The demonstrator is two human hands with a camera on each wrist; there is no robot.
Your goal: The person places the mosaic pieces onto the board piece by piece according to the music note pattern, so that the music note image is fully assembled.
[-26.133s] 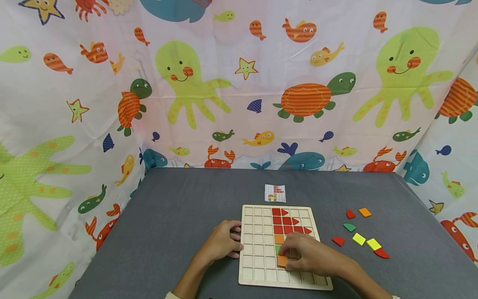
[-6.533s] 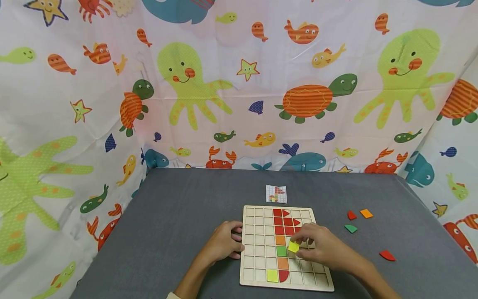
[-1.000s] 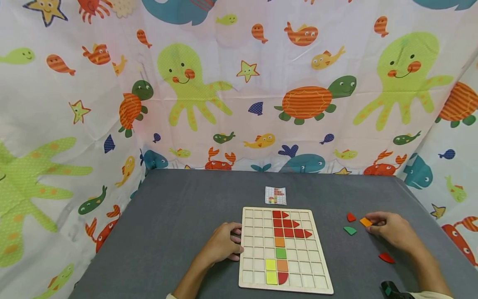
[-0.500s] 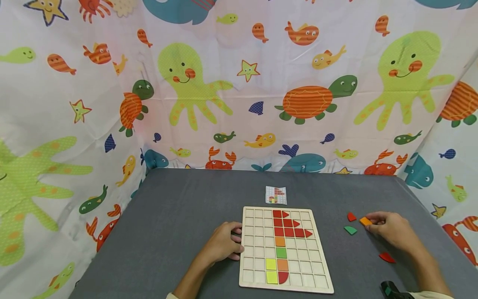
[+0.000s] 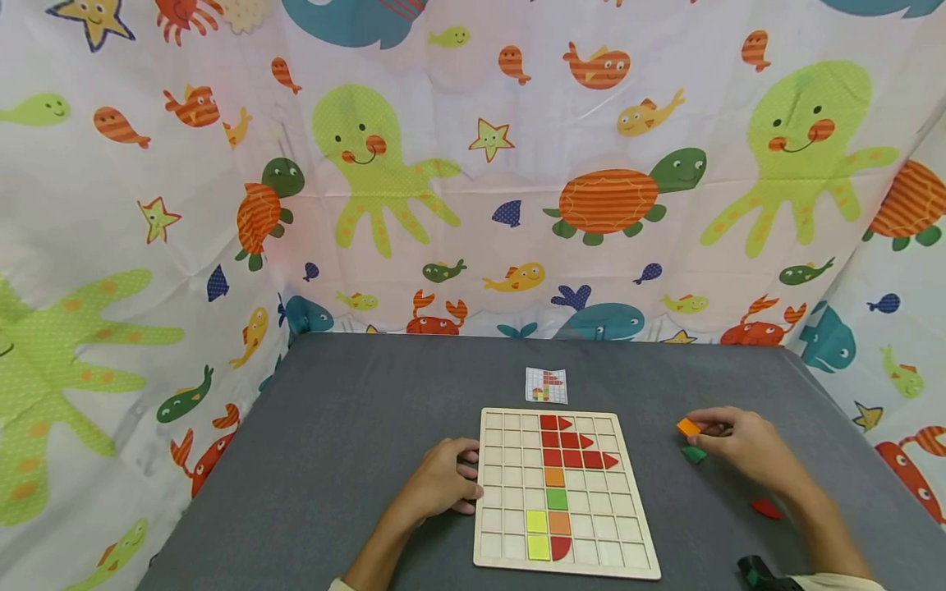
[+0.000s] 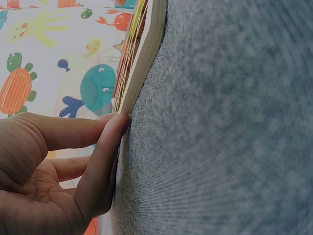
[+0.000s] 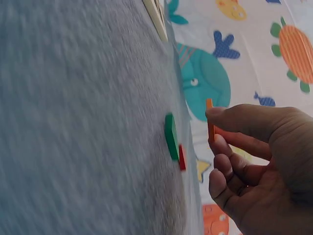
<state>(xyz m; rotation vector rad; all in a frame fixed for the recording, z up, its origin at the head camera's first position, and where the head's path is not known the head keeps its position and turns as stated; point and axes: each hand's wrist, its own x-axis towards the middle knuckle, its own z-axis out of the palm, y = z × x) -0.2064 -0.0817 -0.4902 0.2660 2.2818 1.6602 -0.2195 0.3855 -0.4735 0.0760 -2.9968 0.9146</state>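
My left hand (image 5: pixel 439 480) rests its fingertips against the left edge of the wooden grid board (image 5: pixel 510 495); the left wrist view has thumb and fingers touching that side. Between thumb and fingers of my right hand (image 5: pixel 750 447), an orange square tile (image 5: pixel 687 427) is pinched, raised off the table. Just beneath it lies a green tile (image 5: pixel 693 454) with a curved edge. A red tile (image 7: pixel 182 157) shows behind the green one in the right wrist view; the orange tile covers it in the head view. Red, orange, green and yellow tiles sit in the board's cells.
A small printed pattern card (image 5: pixel 546 385) lies behind the board. Another red piece (image 5: pixel 765 509) is on the grey tablecloth (image 5: pixel 369 410) near my right forearm. A patterned sea-creature curtain (image 5: pixel 458 205) stands behind the table and at both sides.
My right hand has lifted the orange tile and carried it left, over the spot of the far red tile. Earlier, two yellow tiles went into the board's lower rows. The left hand stays put.
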